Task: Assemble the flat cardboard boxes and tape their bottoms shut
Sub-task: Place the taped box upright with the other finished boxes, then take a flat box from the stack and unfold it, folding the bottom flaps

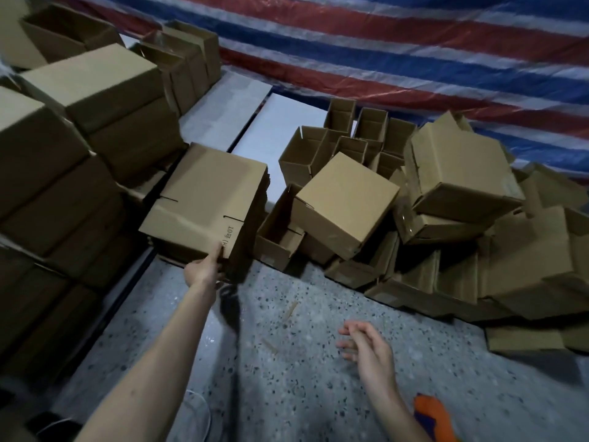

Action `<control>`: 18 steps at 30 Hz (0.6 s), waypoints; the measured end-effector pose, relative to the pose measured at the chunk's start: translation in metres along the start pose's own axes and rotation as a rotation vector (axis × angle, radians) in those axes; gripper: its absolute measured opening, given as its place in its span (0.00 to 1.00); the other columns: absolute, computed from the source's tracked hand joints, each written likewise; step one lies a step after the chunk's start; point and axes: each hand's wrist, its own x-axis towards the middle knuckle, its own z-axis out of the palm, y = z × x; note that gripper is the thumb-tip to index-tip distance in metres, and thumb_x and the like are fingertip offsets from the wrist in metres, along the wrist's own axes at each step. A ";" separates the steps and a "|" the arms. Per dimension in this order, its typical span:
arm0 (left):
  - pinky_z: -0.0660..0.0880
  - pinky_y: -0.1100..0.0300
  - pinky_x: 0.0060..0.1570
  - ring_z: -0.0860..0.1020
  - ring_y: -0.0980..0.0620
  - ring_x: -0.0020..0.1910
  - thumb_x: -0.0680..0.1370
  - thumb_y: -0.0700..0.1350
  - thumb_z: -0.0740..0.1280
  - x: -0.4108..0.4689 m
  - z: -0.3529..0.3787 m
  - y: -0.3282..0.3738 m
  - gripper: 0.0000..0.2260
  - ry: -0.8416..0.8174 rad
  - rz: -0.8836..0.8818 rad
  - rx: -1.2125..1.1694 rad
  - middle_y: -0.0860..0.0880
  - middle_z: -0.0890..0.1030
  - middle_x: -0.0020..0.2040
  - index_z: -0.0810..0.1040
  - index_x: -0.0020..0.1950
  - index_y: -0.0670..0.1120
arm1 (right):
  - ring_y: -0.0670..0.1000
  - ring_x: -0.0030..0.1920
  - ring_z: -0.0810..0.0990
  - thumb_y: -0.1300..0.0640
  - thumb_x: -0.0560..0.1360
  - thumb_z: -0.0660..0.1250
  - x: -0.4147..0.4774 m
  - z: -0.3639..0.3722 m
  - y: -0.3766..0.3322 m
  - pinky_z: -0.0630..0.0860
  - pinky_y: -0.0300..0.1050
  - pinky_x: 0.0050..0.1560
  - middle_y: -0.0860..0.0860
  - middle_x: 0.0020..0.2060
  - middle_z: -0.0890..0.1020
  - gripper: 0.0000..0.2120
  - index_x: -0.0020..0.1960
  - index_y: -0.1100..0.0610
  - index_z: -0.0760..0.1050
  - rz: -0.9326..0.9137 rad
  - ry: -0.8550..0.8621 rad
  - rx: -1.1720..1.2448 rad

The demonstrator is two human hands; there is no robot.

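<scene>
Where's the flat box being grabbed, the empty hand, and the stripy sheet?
flat box [204,189]: head view, middle of its top face.
right hand [371,347]: head view, middle of the hand.
striped tarp [414,49]: head view, its upper part.

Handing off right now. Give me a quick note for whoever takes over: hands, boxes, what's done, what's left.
Left hand grips the near edge of the top flat box on the flat stack.
Right hand is open, holding nothing, above the floor.
Done: a pile of assembled boxes lies to the right.
Left: fold up this flat box, tape its bottom, then the rest of the stack. No tape in view.
</scene>
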 end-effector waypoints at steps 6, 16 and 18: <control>0.80 0.52 0.34 0.78 0.47 0.30 0.77 0.50 0.74 0.013 0.004 0.002 0.17 -0.009 0.038 0.040 0.40 0.82 0.39 0.81 0.50 0.35 | 0.51 0.40 0.85 0.58 0.82 0.63 -0.007 -0.004 0.009 0.80 0.44 0.38 0.47 0.42 0.86 0.08 0.50 0.55 0.81 0.023 0.003 -0.016; 0.83 0.58 0.38 0.82 0.45 0.46 0.83 0.36 0.62 -0.038 -0.044 0.021 0.06 -0.021 0.113 -0.374 0.43 0.77 0.50 0.72 0.47 0.40 | 0.53 0.39 0.85 0.60 0.82 0.64 -0.012 -0.013 0.018 0.78 0.44 0.37 0.50 0.42 0.86 0.08 0.49 0.55 0.82 0.016 0.026 0.037; 0.83 0.51 0.48 0.80 0.45 0.54 0.83 0.34 0.60 -0.068 -0.057 0.026 0.11 -0.047 0.208 -0.456 0.43 0.76 0.51 0.68 0.41 0.43 | 0.52 0.39 0.85 0.60 0.82 0.64 -0.014 -0.016 0.018 0.79 0.44 0.38 0.51 0.43 0.86 0.08 0.49 0.56 0.82 0.008 0.018 0.064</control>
